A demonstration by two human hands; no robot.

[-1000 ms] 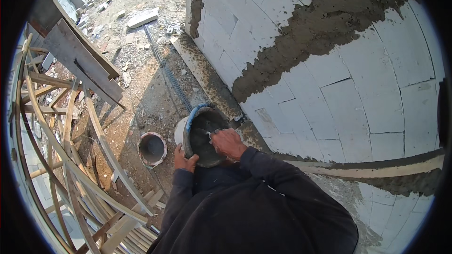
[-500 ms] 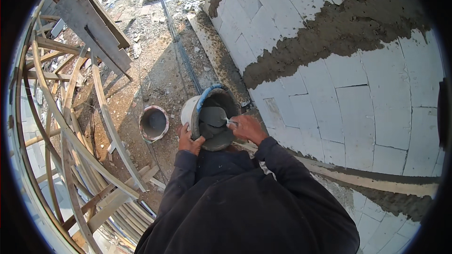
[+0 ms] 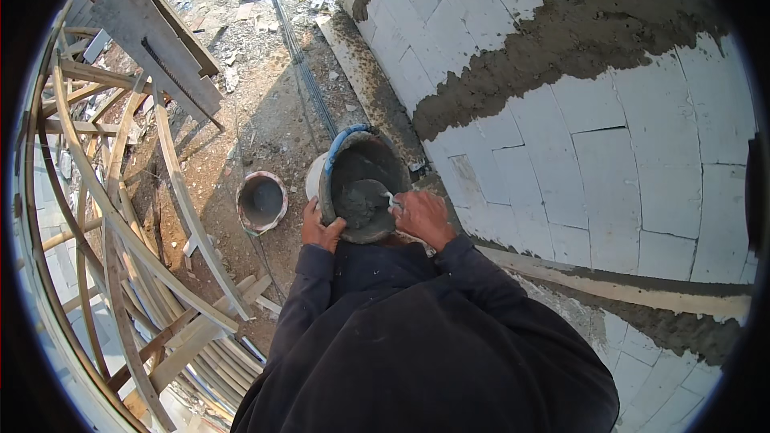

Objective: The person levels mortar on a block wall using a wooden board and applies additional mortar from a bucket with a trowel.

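Observation:
A pale bucket [image 3: 314, 180] with a blue strip along its rim is tilted, its mouth facing me. Grey mortar [image 3: 350, 207] lies inside it. My left hand [image 3: 320, 227] grips the near-left rim, with the thumb over the edge. In my right hand [image 3: 423, 219], closed around the handle, is a trowel [image 3: 370, 189] reaching into the bucket. Its blade is against the mortar, and part of the blade is hard to tell from it. The bucket's underside is hidden.
A smaller round bucket [image 3: 262, 201] stands to the left. Bent timber poles [image 3: 178, 184] and a leaning board [image 3: 152, 40] fill the left side. On the right rises a white block wall [image 3: 601, 168] with a rough mortar band [image 3: 545, 52]. Thin rods [image 3: 301, 64] lie on the ground ahead.
The bucket's mouth has turned more toward me. The trowel blade, flat and plain before, now sits lower against the mortar. Both hands keep their grips.

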